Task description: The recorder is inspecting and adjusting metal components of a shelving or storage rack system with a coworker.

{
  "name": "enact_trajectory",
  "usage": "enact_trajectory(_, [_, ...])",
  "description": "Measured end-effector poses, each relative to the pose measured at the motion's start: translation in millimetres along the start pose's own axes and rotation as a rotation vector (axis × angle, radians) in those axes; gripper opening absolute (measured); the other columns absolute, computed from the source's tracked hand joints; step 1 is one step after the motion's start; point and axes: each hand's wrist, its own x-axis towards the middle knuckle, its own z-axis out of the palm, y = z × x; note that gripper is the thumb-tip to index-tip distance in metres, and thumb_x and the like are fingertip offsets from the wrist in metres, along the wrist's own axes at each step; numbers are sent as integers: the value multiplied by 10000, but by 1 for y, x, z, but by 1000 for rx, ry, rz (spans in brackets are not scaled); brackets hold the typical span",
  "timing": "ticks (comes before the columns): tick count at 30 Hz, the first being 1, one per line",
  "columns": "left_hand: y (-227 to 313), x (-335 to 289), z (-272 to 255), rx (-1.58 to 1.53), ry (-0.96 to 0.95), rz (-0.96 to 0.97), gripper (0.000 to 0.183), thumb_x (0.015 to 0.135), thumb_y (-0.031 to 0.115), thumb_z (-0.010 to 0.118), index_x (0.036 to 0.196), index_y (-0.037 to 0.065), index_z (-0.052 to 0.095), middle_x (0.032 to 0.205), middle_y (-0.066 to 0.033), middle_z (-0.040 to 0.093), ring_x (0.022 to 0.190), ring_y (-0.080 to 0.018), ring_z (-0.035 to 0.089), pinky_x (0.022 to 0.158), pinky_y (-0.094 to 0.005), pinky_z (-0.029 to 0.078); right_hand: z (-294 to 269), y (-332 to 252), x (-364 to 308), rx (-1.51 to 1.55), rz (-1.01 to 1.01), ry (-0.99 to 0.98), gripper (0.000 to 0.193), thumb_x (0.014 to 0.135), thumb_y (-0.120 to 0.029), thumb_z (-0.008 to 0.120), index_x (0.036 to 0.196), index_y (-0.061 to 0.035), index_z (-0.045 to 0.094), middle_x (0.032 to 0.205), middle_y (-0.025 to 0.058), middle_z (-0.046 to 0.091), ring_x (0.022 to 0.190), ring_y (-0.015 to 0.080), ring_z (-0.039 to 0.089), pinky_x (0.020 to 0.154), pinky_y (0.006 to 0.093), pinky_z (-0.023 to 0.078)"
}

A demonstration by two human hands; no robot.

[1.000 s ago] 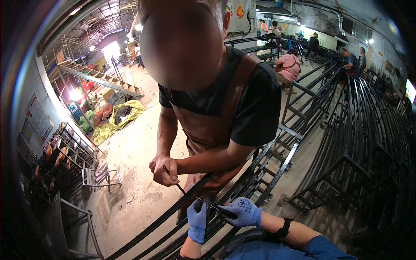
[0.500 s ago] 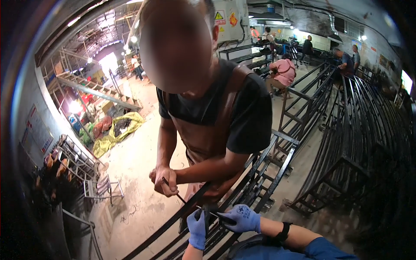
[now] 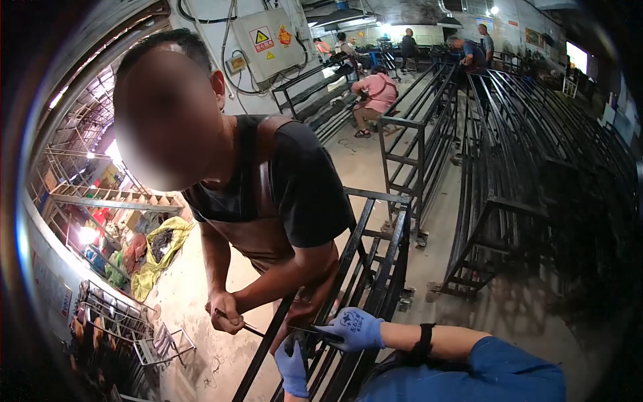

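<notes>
My left hand (image 3: 291, 367), in a blue glove with blackened fingertips, is closed at the near end of a black metal rack (image 3: 365, 236). What it grips is hidden against the dark metal. Just to its right, my right hand (image 3: 355, 330), gloved alike, has its fingers pressed together over the rack's bars. A thin line of metal shows at its fingertips, too small to name. Across the rack, a co-worker's bare hands (image 3: 226, 313) hold a thin rod (image 3: 251, 329) that slants toward my hands. Whether it reaches my fingers cannot be made out.
The co-worker in a brown apron (image 3: 248, 234) leans over the rack's left side. More black metal frames (image 3: 420, 144) and long bars (image 3: 492, 167) stretch away at right. A yellow sheet (image 3: 151, 268) and a metal chair frame (image 3: 164, 345) are at left. Several people work farther back.
My view has swung to the right, so the co-worker and racks appear farther left. My hands stay close together at the rack; the co-worker still holds the rod.
</notes>
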Motion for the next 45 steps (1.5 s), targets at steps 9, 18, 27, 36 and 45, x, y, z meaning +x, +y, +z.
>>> enact_trajectory(9, [5,-1,5,-6,-13,2,249,894,113,605,1067,-63,642,953,-101,689,819,-163,630,727,-258,507,2,0,-2,-32,15,-93,505,828,-248,601,1315,-151,507,717,126,584,631,306,602,570,395,471])
enact_trajectory(18, [-35,9,-4,136,-85,-28,237,849,137,661,1021,-26,662,913,-111,701,827,-160,643,760,-292,501,-9,-2,5,54,-47,-128,549,837,-266,605,1355,-133,480,725,130,612,631,339,593,590,433,464])
enact_trajectory(27, [-10,3,-3,334,-66,123,231,841,197,653,960,0,660,897,-183,677,821,-312,653,735,-363,498,-6,-5,12,35,13,-185,497,785,-216,632,1269,-132,553,829,104,640,668,320,621,592,408,489])
enact_trajectory(36, [-13,5,-5,318,-92,67,219,838,194,656,940,1,664,872,-180,677,801,-311,653,729,-359,496,-2,-1,10,30,10,-198,484,789,-217,628,1266,-171,557,810,82,632,649,307,616,570,407,484])
enact_trajectory(45, [-14,4,-5,268,-70,54,232,845,184,649,973,-8,678,871,-182,687,777,-259,667,726,-333,500,-4,-1,9,-24,8,-293,609,868,-305,561,1432,-158,385,798,124,625,679,309,622,632,418,494])
